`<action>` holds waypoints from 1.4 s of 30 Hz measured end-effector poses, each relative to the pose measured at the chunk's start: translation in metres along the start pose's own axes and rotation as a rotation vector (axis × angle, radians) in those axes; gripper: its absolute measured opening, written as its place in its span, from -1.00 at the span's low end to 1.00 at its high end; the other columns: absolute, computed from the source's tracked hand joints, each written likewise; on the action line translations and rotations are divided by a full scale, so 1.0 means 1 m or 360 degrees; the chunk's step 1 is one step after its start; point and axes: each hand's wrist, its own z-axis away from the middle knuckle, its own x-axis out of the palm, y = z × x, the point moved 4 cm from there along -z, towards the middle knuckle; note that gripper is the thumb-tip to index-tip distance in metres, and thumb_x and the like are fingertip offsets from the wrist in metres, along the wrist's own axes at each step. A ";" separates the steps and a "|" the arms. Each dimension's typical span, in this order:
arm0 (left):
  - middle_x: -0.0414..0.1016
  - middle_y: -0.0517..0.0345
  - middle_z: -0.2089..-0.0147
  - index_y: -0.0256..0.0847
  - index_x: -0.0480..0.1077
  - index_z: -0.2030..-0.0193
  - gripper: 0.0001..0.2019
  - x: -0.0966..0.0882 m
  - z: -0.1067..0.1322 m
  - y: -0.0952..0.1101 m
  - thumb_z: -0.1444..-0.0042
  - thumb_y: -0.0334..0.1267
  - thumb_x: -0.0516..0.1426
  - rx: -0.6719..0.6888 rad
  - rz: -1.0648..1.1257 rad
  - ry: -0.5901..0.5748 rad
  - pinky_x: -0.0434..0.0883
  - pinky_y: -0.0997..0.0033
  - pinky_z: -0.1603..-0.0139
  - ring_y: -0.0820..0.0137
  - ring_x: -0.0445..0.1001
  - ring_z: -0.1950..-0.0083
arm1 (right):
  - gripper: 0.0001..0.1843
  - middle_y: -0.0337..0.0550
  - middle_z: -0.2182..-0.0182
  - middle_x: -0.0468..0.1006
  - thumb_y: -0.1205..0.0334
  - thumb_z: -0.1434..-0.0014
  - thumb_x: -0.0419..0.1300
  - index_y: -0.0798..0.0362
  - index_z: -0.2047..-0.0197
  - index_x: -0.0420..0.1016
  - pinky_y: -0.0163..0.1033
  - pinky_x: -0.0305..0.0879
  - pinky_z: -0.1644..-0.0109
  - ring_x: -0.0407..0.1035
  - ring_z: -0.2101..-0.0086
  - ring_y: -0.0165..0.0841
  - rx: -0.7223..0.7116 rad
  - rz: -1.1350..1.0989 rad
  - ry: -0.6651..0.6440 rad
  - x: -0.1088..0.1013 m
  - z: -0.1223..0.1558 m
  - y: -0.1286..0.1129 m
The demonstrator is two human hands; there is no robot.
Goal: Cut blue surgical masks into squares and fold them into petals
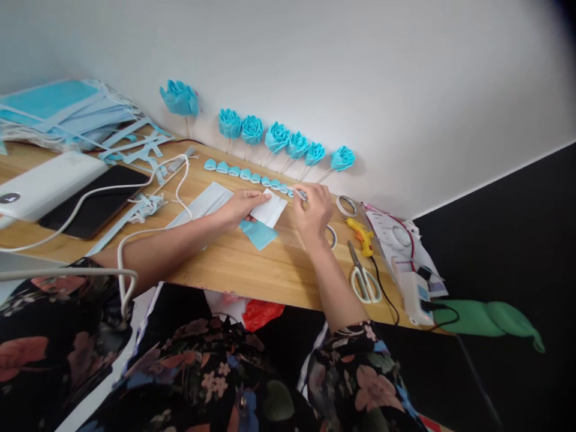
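My left hand [244, 207] pinches a white square piece of fabric [270, 207] by its left edge, above the wood table [216, 261]. Under it lies a blue piece of fabric [260, 234]. Just right of the white square, my right hand [312, 210] is closed around a thin greyish stick [300, 194]; its kind is hard to make out. Beyond both hands runs a row of small folded blue petals [245, 174]. A pale flat mask sheet [210, 200] lies partly behind my left forearm.
Several blue fabric roses [277, 138] on sticks lean along the wall. A yellow glue gun [360, 236], scissors [365, 282] and a tape roll [346, 206] lie to the right. Left are stacked masks [58, 105], a white power bank [54, 180], a dark phone [96, 204] and a loose white cable [120, 258].
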 end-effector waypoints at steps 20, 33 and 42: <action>0.54 0.14 0.43 -0.29 0.58 0.31 -0.81 0.004 0.007 0.012 -0.12 -0.18 0.26 0.0120 -0.0323 -0.0114 0.24 0.50 0.45 0.48 0.39 0.45 | -0.60 -0.06 0.01 0.55 0.02 -0.35 0.06 -0.10 -0.19 0.43 0.11 0.29 -0.18 0.40 -0.03 -0.13 -0.0201 -0.0349 -0.0131 -0.007 0.015 -0.004; 0.43 0.19 0.51 -0.29 0.52 0.41 -0.73 0.004 0.003 0.003 -0.06 -0.08 0.28 0.0245 -0.0589 -0.0108 0.13 0.48 0.50 0.51 0.29 0.50 | -0.77 -0.25 0.37 0.56 0.01 -0.19 0.29 0.00 0.29 0.57 -0.20 0.37 0.14 0.43 0.31 -0.33 0.0459 -0.0958 -0.0218 0.016 0.022 0.023; 0.55 0.16 0.39 -0.28 0.53 0.30 -0.77 0.003 0.000 0.001 -0.01 -0.14 0.31 0.0231 -0.0469 -0.0107 0.27 0.46 0.38 0.47 0.40 0.41 | -0.66 -0.31 0.46 0.40 -0.10 -0.16 0.30 0.00 0.37 0.43 -0.28 0.29 0.28 0.30 0.40 -0.41 0.0554 -0.1004 -0.0119 0.019 0.022 0.027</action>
